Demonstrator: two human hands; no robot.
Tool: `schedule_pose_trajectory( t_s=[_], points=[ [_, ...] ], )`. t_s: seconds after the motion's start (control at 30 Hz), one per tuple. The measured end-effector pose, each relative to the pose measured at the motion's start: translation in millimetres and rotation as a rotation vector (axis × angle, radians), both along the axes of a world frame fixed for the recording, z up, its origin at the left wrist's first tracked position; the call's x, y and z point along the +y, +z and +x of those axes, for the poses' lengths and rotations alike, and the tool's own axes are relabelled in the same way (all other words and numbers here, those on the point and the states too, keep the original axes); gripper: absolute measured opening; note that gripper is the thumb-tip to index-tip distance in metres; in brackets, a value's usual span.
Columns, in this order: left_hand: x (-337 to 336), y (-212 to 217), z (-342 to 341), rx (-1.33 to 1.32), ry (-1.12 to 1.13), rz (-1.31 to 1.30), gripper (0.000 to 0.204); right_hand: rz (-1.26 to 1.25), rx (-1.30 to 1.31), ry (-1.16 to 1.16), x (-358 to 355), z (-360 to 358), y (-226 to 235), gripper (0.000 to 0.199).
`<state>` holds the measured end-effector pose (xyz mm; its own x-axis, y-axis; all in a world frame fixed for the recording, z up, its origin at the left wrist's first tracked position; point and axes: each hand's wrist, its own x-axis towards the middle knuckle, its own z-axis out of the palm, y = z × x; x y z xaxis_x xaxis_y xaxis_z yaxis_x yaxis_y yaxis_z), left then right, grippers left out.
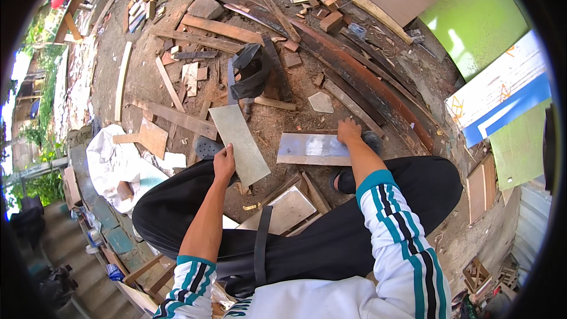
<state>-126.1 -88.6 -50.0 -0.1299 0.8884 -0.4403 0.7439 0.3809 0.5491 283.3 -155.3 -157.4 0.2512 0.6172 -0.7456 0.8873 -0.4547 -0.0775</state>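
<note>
Squatting over dirt ground here, two flat boards in play. Left hand (pixel 224 162) is gripping the near end of a long pale-grey board (pixel 239 142), fingers wrapped round its edge, so it slants up off the ground. Right hand (pixel 348 132) is pressed flat, fingers spread, on the far corner of a second, bluish-grey board (pixel 310 149) lying just right of the first. Beyond the grey board: one black plastic bag (pixel 253 72), then a mess of loose planks (pixel 221 28) crowding the ground.
</note>
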Motion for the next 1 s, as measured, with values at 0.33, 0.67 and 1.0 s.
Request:
schedule_pose_trajectory(
  t_s=[0.33, 0.67, 1.0],
  points=[
    [7, 8, 17, -0.34, 0.166, 0.01, 0.057, 0.159, -0.017, 0.092, -21, -4, -12, 0.034],
    [17, 21, 10, -0.294, 0.242, 0.015, 0.065, 0.271, -0.074, 0.262, -19, -6, -22, 0.039],
    [6, 9, 7, -0.241, 0.251, 0.177, 0.058, 0.27, -0.071, 0.411, 61, -30, 91, 0.047]
  ],
)
